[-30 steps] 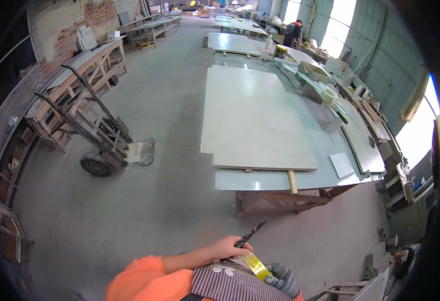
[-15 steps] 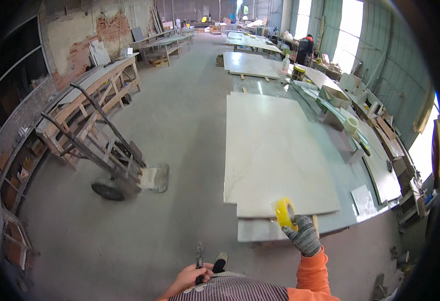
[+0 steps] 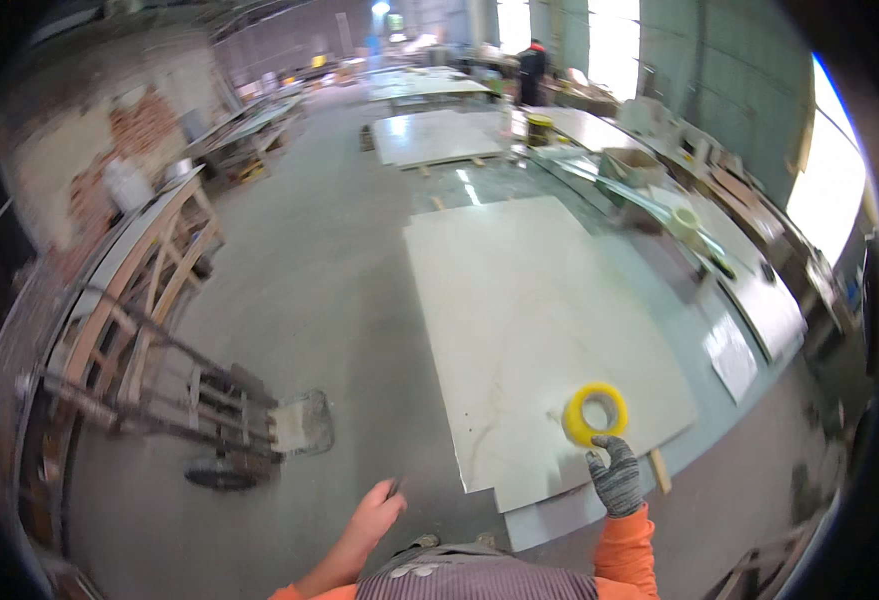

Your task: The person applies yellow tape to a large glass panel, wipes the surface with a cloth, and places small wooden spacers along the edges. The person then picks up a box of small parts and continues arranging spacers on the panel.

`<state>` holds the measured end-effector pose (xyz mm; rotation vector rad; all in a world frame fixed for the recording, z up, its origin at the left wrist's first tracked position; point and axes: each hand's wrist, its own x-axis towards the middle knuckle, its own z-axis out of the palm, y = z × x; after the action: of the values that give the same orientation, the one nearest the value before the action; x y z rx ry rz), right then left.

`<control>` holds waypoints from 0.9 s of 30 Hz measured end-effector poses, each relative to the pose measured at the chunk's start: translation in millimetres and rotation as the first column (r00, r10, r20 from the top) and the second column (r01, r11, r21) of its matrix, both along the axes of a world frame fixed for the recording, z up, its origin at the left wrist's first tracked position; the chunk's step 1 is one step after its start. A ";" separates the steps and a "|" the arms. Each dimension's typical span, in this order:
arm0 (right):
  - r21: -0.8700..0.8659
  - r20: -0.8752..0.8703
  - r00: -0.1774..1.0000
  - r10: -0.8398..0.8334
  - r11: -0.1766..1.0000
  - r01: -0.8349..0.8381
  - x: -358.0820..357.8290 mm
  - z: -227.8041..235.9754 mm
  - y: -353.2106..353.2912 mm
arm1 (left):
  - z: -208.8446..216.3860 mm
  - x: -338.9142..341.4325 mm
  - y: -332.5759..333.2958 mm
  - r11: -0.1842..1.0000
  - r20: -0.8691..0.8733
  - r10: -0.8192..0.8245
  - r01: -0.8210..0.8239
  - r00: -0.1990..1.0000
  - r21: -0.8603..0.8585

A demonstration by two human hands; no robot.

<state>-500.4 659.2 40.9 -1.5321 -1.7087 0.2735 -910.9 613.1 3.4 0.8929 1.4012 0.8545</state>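
Observation:
My right hand, in a grey knitted glove, pinches the lower edge of a yellow roll of tape. The roll is over the near end of a pale marble-look slab; whether it touches the slab I cannot tell. My bare left hand is closed left of the slab's near corner. A short dark end of a slim object shows at its fingers; its kind is hidden.
A hand truck stands on the floor at left, beside a wooden bench. A smaller slab, a cardboard box and a pale green tape roll lie at right. A person stands far back.
The view has tilted and shifted. My right hand has raised the yellow tape roll farther over the slab. My left hand has moved forward, and its dark object now shows only a short end.

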 end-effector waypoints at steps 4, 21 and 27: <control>-0.156 0.049 0.956 -0.289 0.943 0.293 -15.5 16.1 -97.8 | -22.8 2.0 116.7 0.786 -0.504 -0.220 0.458 0.835 0.416; -0.491 0.034 0.581 -0.813 0.493 0.718 -74.2 -1.6 -343.0 | 61.7 205.3 242.9 0.165 -0.630 -0.369 0.715 0.683 0.679; -0.456 -0.096 0.541 -0.836 0.520 0.722 -14.2 -10.1 -398.4 | 75.4 303.1 116.8 0.037 -0.586 -0.659 0.799 0.471 0.601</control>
<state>-514.6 260.8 30.8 -2.2527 -0.5683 0.3253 -607.8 729.9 78.7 2.2641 0.2720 0.5524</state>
